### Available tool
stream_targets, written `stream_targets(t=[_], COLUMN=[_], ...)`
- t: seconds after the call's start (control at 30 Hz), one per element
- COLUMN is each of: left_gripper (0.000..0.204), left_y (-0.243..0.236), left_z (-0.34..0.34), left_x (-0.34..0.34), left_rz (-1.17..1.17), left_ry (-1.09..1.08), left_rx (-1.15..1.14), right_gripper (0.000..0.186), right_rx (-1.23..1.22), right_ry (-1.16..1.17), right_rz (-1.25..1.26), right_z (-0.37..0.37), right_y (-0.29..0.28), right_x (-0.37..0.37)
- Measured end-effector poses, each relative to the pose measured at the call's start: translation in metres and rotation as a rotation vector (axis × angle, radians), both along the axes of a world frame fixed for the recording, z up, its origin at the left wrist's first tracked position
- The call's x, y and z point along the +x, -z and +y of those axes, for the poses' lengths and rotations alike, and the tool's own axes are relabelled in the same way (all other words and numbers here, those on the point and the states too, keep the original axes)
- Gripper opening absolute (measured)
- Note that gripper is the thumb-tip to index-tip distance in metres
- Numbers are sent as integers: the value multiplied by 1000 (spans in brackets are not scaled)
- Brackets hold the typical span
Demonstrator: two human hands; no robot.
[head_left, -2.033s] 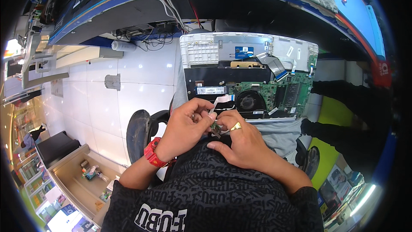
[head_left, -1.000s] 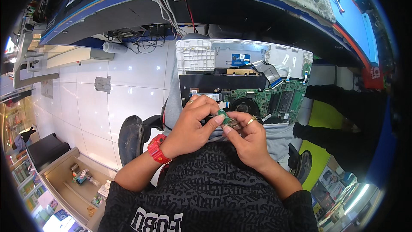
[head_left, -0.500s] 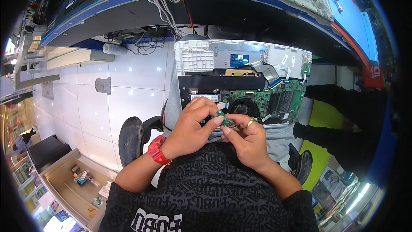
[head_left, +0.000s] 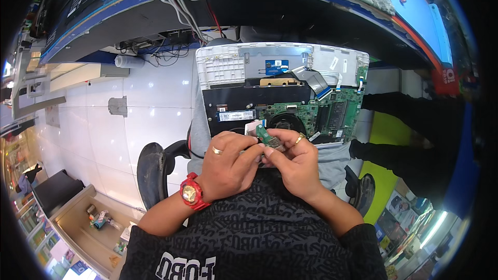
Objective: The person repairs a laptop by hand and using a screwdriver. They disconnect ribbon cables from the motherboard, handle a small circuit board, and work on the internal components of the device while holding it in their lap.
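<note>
My left hand [head_left: 231, 159], ring on a finger and a red watch [head_left: 191, 193] at its wrist, is closed with its fingertips against the left edge of a small green circuit board [head_left: 262, 134]. Thumb and fingers of my right hand [head_left: 294, 163] grip the board's right end, where metal port housings show. A short white ribbon cable [head_left: 254, 126] with a blue end lies beside the board. Beneath, across my lap, rests an opened laptop base [head_left: 220, 67]. Its green motherboard [head_left: 306, 114], black fan [head_left: 286, 120] and a solid-state drive stick [head_left: 236, 115] are exposed. My fingers partly hide the small board.
A wide grey ribbon cable [head_left: 314, 80] sticks up over the laptop base. Ahead runs a workbench [head_left: 290, 2] with white cables [head_left: 176, 0] hanging over its edge. An open drawer [head_left: 78, 217] is at left, near a black chair armrest [head_left: 151, 173]. Someone's dark-clothed legs [head_left: 399, 119] are at right.
My left hand has turned, back upward, and its fingers have shifted to the board's near left edge. More of the small board now shows. The whole view has shifted slightly.
</note>
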State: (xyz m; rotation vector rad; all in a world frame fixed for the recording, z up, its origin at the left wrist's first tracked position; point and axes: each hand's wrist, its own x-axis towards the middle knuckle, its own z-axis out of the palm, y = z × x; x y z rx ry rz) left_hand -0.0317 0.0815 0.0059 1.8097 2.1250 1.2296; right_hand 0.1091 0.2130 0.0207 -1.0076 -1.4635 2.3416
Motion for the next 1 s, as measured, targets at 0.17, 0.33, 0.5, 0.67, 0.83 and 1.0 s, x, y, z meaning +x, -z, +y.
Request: stream_targets(t=[0.17,0.33,0.5,0.67,0.83,1.0], left_gripper=[42,37,37,40,42,32], left_y=[5,1,2,7,0,3], left_z=[3,0,1,0,-6,-9], left_x=[-2,-1,-3,0,-7,-20], left_rz=[49,100,119,81,-208,-713], left_ry=[1,18,-3,-86,-264,-477], left_rx=[5,-5,-3,41,71,267], right_gripper=[33,34,34,34,34,30], right_rx=[-59,-63,-54,-61,-9,196], right_ry=[-3,-18,-14,-19,-16,-46], right_rz=[11,-22,-5,-25,-57,-51], right_z=[2,5,4,5,3,-7], right_y=[3,1,1,-1,-2,2], right_x=[2,0,1,0,3,8])
